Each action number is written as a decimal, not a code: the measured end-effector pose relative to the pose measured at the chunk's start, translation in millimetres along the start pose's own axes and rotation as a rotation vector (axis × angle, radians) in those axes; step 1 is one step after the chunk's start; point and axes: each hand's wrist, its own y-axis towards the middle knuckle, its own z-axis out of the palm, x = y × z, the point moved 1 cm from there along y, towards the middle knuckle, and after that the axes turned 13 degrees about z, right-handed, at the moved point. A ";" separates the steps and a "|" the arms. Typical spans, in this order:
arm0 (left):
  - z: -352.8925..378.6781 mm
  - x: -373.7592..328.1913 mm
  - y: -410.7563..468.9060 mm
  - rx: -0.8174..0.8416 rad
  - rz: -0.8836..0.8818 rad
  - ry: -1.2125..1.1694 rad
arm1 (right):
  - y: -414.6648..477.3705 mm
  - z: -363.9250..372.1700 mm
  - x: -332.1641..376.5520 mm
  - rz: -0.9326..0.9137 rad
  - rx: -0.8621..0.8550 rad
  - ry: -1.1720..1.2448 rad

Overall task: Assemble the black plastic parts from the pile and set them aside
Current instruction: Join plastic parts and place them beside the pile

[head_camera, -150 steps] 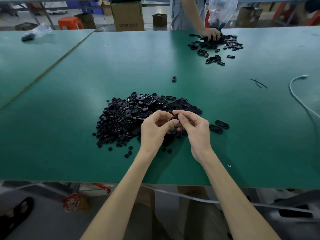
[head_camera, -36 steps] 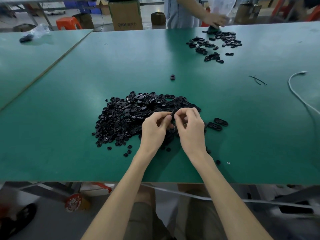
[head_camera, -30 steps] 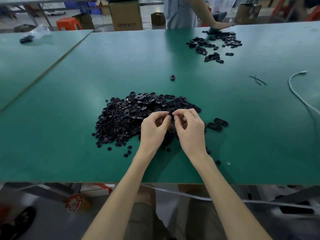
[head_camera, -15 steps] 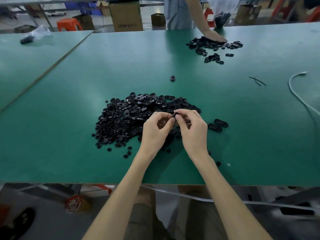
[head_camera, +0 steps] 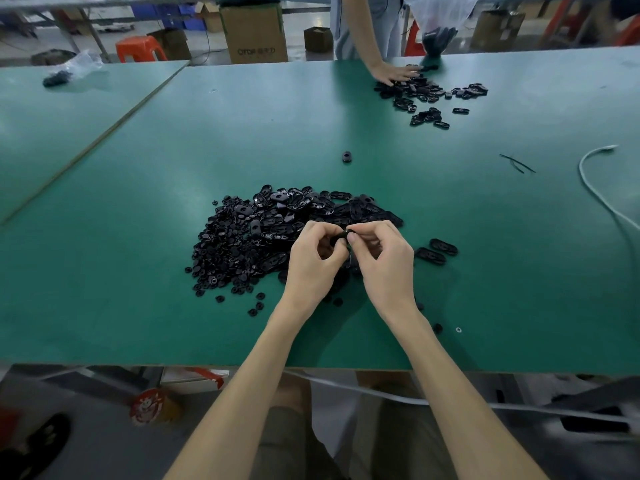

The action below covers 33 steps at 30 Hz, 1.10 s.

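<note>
Over the near right part of the pile of black plastic parts (head_camera: 263,233), which lies midway along the green table (head_camera: 138,271) towards its near edge, the left hand (head_camera: 313,258) and right hand (head_camera: 384,261) meet with curled fingers, both pinching one small black part (head_camera: 341,237) between thumbs and fingertips. Two oval black pieces (head_camera: 436,251) lie side by side just right of the pile, set apart from it. By the far edge another person's hand (head_camera: 391,72) presses flat on a second scatter of black parts (head_camera: 426,98), and a white cable (head_camera: 595,188) curves along the right side.
</note>
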 end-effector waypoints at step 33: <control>-4.8 -23.7 21.9 0.013 0.178 0.310 | 2.1 -1.1 -2.4 0.164 0.100 0.050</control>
